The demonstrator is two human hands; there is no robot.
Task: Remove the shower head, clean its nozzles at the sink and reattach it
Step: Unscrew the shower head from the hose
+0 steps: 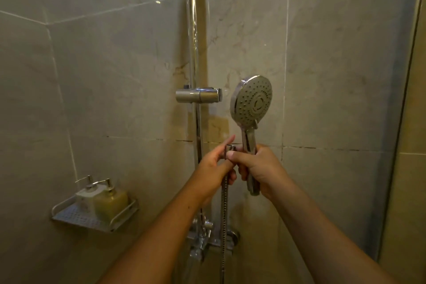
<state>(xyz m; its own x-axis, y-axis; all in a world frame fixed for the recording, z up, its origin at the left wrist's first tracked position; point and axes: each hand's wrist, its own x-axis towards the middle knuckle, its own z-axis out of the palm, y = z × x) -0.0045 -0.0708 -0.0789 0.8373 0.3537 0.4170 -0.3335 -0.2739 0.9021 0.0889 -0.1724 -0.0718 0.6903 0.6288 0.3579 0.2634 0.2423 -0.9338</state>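
Note:
The chrome shower head (pixel 252 100) stands upright in front of the tiled wall, its grey nozzle face turned towards me. My right hand (pixel 260 168) is wrapped around its handle, whose lower end sticks out below my fist. Just to the left, my left hand (pixel 215 163) pinches the top end of the metal hose (pixel 223 226), which hangs straight down. The hose end and the handle sit side by side and look apart. The chrome holder (pixel 198 95) on the riser rail (pixel 193 30) holds nothing.
A metal wall shelf (pixel 96 217) at the lower left carries two pump bottles (pixel 103 198). The mixer tap (pixel 207 235) sits below my arms. A glass panel edge (pixel 401 122) runs down the right side.

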